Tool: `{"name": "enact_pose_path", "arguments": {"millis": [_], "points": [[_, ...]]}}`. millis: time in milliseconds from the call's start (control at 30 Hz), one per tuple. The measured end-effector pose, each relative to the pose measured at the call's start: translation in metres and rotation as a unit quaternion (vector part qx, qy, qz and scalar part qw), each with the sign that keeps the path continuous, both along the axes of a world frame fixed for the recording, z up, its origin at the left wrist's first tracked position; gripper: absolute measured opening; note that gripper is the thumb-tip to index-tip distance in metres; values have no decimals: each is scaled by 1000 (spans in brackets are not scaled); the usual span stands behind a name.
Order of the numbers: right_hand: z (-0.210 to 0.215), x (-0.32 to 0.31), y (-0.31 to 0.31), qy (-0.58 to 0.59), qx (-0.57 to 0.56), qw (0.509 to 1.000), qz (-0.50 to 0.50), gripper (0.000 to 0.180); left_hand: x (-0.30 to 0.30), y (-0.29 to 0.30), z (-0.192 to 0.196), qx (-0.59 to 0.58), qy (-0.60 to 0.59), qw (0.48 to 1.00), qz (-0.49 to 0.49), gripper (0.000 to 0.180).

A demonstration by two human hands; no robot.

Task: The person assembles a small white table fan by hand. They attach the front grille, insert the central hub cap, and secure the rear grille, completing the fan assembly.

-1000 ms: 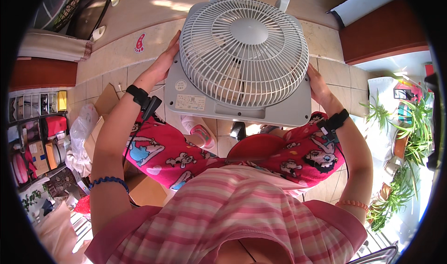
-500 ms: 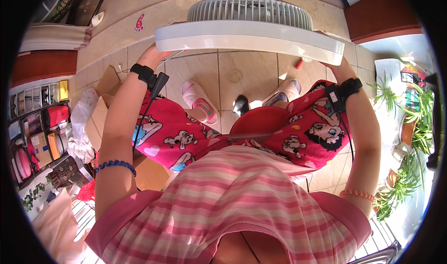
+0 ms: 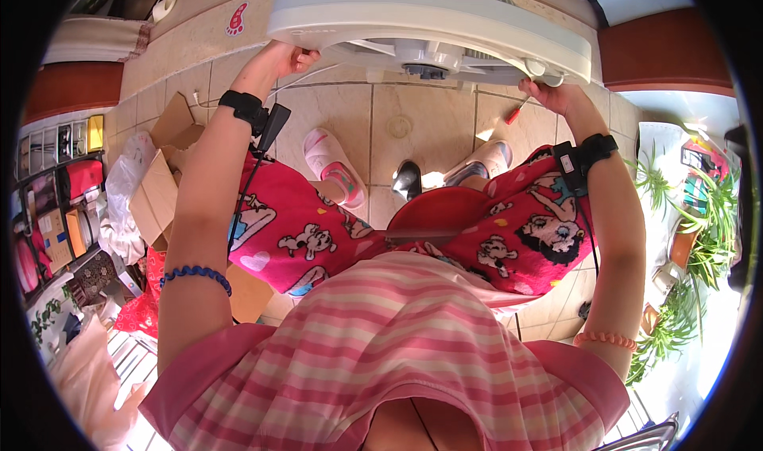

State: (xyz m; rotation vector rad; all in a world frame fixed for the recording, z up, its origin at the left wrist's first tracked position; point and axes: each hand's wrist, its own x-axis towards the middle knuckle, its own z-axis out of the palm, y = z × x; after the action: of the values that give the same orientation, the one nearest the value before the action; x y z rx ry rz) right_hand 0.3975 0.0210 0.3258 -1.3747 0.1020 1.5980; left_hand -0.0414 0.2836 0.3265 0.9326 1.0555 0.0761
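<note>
A white box fan (image 3: 429,18) is held up flat in front of me, its underside and motor hub facing down. My left hand (image 3: 284,56) grips the fan's left edge. My right hand (image 3: 554,95) grips the right side of its frame, with a small red-handled tool (image 3: 515,115) showing just below the fingers. Both wrists carry black straps with cables. I sit on a red stool (image 3: 437,211) with my knees apart.
Tiled floor (image 3: 401,125) lies below, with my pink slippers (image 3: 338,165) on it. Open cardboard boxes (image 3: 163,189) and a plastic bag sit to the left by a cluttered shelf (image 3: 56,205). Potted plants (image 3: 699,236) stand on the right.
The fan has tipped from facing me with its grille to lying flat and higher up, so I now see its underside. Both hands stayed on its sides.
</note>
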Motion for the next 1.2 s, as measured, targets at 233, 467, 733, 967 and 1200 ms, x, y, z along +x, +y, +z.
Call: {"name": "enact_pose_path", "arguments": {"millis": [233, 467, 733, 967, 1200], "points": [[-22, -21, 14, 22, -33, 993, 111, 43, -21, 0, -20, -166, 73, 984, -5, 45], [-31, -26, 26, -87, -89, 973, 195, 72, -20, 9, -38, -193, 104, 974, -64, 48], [-32, -21, 30, -104, -112, 950, 270, 91, -18, 25, -47, -180, 146, 971, -60, 42], [-19, -21, 45, -137, -57, 937, 317, 93, -15, 37, -61, -151, 192, 969, -34, 39], [-58, -16, 56, -199, -44, 906, 372, 67, 3, 37, -80, -60, 244, 964, -89, 36]]}}
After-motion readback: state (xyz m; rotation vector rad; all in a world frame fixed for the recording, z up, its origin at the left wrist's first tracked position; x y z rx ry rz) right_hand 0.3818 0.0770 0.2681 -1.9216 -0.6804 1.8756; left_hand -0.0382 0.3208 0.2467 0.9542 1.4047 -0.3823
